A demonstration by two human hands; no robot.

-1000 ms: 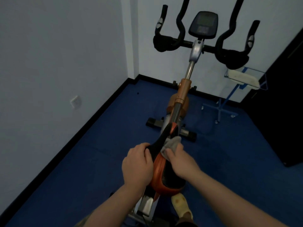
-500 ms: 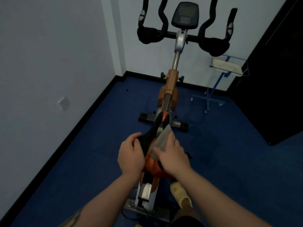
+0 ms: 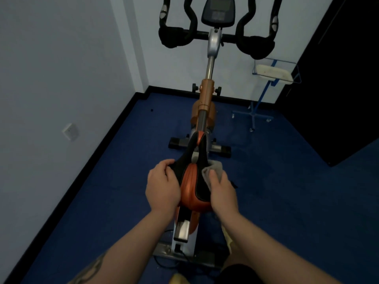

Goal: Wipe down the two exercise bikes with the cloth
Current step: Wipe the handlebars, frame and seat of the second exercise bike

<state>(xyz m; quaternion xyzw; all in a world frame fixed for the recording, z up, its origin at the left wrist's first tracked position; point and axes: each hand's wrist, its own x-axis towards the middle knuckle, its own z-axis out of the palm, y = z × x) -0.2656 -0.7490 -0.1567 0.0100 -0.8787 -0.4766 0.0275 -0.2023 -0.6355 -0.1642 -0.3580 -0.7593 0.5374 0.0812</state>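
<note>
My right hand has moved the cloth off the top of the saddle and down onto its right flank; half a second ago the cloth lay across the upper face near the centre groove, and now it sits bunched against the right edge, about where the saddle narrows toward the nose. Judgement: the top surface has had its pass and I am working the side, so the saddle is partly done; the handlebars, the console and the frame look untouched, and a second bike is not in view, so most of the task is left. Left hand: fingers curled over the saddle's left edge, thumb on top, gripping it to steady it against the wiping. Right hand: thumb on top of the cloth, palm against the saddle's right side, cloth pressed between hand and saddle; the other fingers are hidden under the cloth, so I cannot tell how far they curl. Both forearms reach forward from below, either side of the seat post.
</note>
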